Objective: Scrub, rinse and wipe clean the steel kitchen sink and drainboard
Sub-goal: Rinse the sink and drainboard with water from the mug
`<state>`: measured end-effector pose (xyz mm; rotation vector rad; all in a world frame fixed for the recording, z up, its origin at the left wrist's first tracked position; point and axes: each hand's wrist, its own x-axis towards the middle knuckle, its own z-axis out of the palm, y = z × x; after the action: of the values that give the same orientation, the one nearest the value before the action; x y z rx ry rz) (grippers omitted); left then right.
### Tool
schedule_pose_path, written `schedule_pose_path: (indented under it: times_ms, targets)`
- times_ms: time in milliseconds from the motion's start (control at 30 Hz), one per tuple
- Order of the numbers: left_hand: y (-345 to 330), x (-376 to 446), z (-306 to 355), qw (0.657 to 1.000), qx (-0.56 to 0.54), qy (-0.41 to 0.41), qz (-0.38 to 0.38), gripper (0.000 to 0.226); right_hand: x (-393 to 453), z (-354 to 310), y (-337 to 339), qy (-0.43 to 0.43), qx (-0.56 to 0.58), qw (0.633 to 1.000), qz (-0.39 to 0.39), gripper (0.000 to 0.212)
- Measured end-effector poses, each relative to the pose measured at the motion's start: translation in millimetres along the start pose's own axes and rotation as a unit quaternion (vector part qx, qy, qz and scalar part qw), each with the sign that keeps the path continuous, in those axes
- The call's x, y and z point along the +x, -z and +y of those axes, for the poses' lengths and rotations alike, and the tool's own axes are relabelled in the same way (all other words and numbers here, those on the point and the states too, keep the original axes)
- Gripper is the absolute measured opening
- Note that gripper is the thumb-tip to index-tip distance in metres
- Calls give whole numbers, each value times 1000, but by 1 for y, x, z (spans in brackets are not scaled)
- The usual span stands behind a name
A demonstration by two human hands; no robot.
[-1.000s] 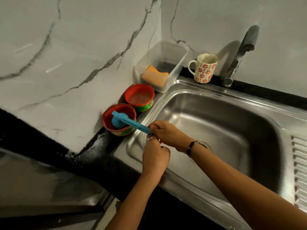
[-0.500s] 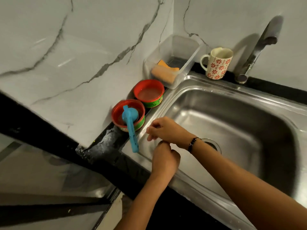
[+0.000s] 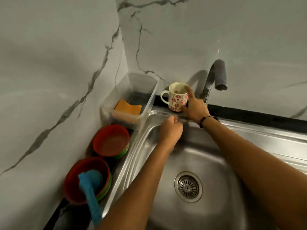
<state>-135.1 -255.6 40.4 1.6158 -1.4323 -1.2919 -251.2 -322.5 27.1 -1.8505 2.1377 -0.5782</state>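
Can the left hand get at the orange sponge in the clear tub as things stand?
Probably yes: the left hand is fisted at the sink's back corner beside the open-topped tub, with nothing over the sponge.

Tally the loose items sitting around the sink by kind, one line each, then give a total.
Red bowls: 2
Blue brush: 1
Clear plastic tub: 1
Orange sponge: 1
Floral mug: 1
Total: 6
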Motion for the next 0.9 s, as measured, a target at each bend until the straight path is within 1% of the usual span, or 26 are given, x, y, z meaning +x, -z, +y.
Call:
schedule_pose_path:
  times_ms: [100,200,300,400,433,500,567,667,733,800,867,900]
  targets:
    - [-6,36,6,1000,-14,-17,17,17,36,5,-8,-22,-8,1000,-21,56]
    - [-10,64,4,998,-29,-15,51,24,48,8,-14,-3,14,1000,1,36]
    - [-12,81,-4,994,-31,-11,107,34,36,11,-12,33,26,998,44,30]
    - [-12,78,-9,991,-31,-21,125,55,7,19,-7,64,6,996,61,26]
    - [-11,75,-10,991,-23,-31,127,57,-6,23,-5,67,1,996,63,25]
    - [-10,67,-12,990,1,-62,127,52,-30,30,-1,76,4,995,58,25]
    - [-11,60,-12,991,35,-82,99,41,-53,36,1,87,5,995,47,27]
    - [-16,48,-10,990,113,-82,33,30,-78,44,4,104,12,993,47,30]
    - [-22,45,-8,987,139,-74,16,26,-86,52,7,105,22,994,28,31]
    - [-27,44,-9,991,126,-52,6,22,-86,62,15,69,84,994,-22,32]
    - [-32,41,-14,995,95,-32,0,22,-78,69,28,17,191,978,-86,46]
    - [-35,39,-18,997,79,-25,-2,23,-71,72,33,-2,215,973,-84,53]
